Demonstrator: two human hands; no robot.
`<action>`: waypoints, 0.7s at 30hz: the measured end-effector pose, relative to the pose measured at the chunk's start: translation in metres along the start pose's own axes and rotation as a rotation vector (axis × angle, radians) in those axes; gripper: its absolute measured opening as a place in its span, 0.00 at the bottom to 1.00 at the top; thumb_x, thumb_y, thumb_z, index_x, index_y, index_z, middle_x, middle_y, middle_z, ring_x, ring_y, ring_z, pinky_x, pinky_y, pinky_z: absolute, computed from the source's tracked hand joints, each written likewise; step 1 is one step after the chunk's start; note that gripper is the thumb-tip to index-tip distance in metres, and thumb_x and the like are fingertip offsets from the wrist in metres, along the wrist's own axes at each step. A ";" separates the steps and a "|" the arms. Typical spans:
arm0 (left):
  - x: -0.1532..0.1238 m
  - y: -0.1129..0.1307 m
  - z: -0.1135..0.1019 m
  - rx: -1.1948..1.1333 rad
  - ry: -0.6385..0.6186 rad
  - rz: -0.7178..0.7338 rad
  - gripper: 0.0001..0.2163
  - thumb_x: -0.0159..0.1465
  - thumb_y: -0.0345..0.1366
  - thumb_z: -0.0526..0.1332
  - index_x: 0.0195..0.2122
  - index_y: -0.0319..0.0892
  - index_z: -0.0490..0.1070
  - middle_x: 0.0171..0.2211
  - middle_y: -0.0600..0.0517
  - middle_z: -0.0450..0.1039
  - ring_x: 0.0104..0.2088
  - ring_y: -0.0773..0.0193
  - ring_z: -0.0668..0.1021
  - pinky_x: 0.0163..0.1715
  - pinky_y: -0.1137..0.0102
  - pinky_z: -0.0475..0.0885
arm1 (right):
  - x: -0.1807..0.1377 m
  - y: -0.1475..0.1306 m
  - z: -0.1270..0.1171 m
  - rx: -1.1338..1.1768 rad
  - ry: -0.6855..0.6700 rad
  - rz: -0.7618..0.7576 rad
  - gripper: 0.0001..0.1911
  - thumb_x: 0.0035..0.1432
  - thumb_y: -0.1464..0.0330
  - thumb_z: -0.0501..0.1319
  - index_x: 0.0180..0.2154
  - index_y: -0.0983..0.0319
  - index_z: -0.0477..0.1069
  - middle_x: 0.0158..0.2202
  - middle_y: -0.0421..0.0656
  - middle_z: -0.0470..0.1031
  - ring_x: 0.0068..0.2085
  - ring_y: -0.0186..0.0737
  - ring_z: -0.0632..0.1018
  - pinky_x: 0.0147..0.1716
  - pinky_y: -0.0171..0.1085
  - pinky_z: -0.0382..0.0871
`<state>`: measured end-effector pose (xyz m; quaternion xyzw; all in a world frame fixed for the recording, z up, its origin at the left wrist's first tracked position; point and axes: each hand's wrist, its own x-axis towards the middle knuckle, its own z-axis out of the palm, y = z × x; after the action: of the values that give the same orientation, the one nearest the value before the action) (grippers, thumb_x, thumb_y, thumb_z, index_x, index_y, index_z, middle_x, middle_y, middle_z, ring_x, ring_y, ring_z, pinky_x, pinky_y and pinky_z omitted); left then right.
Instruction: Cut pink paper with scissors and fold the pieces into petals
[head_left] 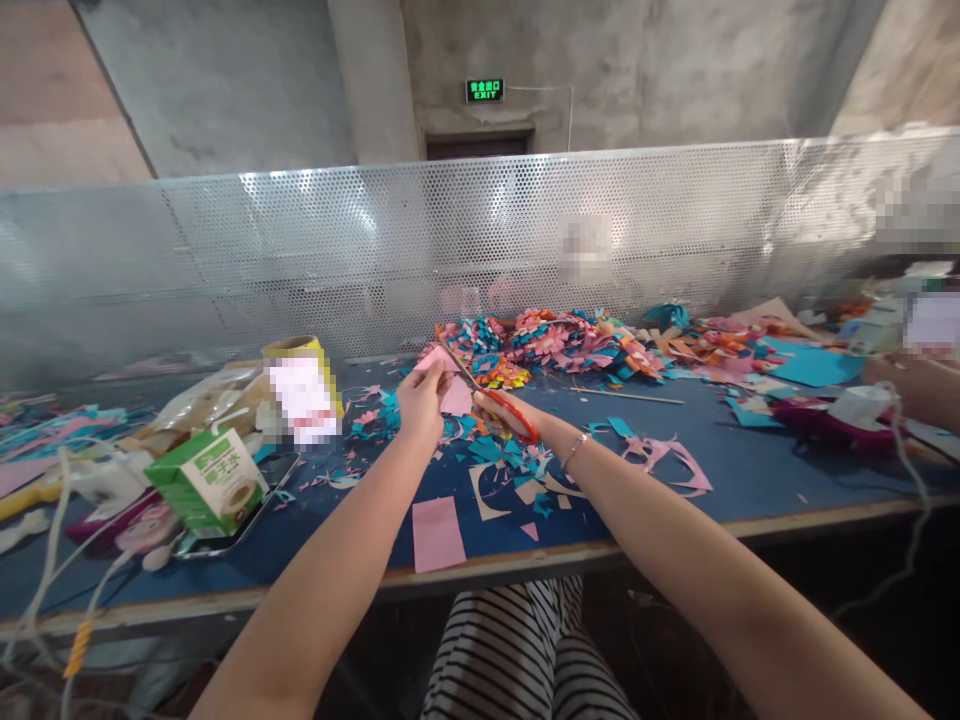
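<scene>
My left hand (421, 398) pinches a folded piece of pink paper (452, 385) above the blue table top (750, 465). My right hand (517, 412) grips red-handled scissors (501, 398), whose blades point up and left into the pink paper. Both hands hover over a litter of teal and pink paper scraps (495, 455). A flat pink paper rectangle (437, 533) lies near the table's front edge between my forearms.
A heap of cut paper flowers (559, 342) lies at the back against a perforated metal screen (300, 250). At left are a green carton (208, 480), a yellow tape roll (294, 350), a bag and cables. A glue gun (855, 410) lies at right.
</scene>
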<state>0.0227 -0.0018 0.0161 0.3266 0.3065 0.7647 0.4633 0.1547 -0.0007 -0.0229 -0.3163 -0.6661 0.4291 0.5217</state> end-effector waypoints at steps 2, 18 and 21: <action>0.001 0.000 0.000 0.002 0.002 0.003 0.08 0.48 0.30 0.67 0.19 0.38 0.67 0.17 0.56 0.69 0.20 0.75 0.73 0.29 0.77 0.71 | -0.001 -0.006 0.000 -0.003 -0.178 0.096 0.25 0.42 0.46 0.59 0.19 0.60 0.59 0.14 0.34 0.57 0.15 0.26 0.55 0.13 0.30 0.50; 0.002 0.002 0.000 -0.027 -0.010 0.032 0.09 0.46 0.29 0.67 0.17 0.37 0.67 0.16 0.55 0.69 0.20 0.74 0.73 0.28 0.77 0.70 | -0.002 -0.012 -0.004 -0.075 -0.281 0.140 0.25 0.49 0.45 0.53 0.22 0.60 0.54 0.17 0.34 0.54 0.17 0.25 0.54 0.14 0.31 0.47; 0.001 0.003 0.001 -0.023 -0.006 0.026 0.09 0.46 0.30 0.68 0.17 0.37 0.66 0.16 0.56 0.68 0.20 0.74 0.73 0.28 0.77 0.70 | -0.002 -0.012 -0.003 -0.064 -0.266 0.141 0.25 0.48 0.45 0.54 0.22 0.60 0.53 0.18 0.34 0.54 0.17 0.25 0.53 0.14 0.31 0.48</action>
<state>0.0211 -0.0015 0.0190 0.3275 0.2923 0.7730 0.4580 0.1583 -0.0075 -0.0126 -0.3192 -0.7186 0.4815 0.3871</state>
